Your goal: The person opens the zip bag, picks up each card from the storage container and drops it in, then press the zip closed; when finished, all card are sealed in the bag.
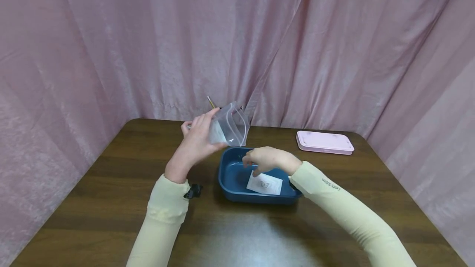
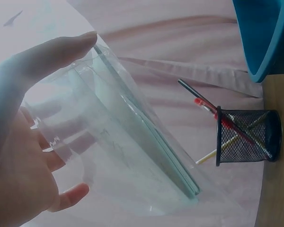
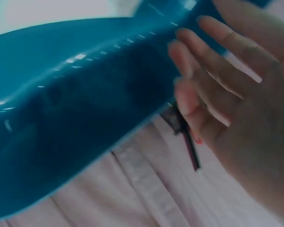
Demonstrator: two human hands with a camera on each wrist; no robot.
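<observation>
Clear zip-top plastic bag held up off the worktop by the left hand, just behind the far rim of the dark blue rectangular plastic tray; thumb and fingers wrapped around the bag's sides, mouth propped open and tilted toward the tray. Seemingly nothing inside the bag yet, going by the left wrist view, so filling judged as not yet begun.

Right hand reaching down into the tray, fingers loosely bent and fairly narrow, tips at or just above the white paper card with a faint butterfly drawing lying flat on the tray floor; touching or merely hovering cannot be told, and nothing clearly pinched. Card therefore judged not yet picked up, with lifting it and bringing it to the open bag left to do.

Round about: pale pink flat rectangular lid lying on the worktop well apart to the right, near the back edge; black wire-mesh pen holder with pens and pencils behind the bag, mostly hidden by it in the head view; pink curtain closing off all sides. Nothing between bag and tray; only the tray's raised wall and the flat-lying card likely to make the pick fiddly
</observation>
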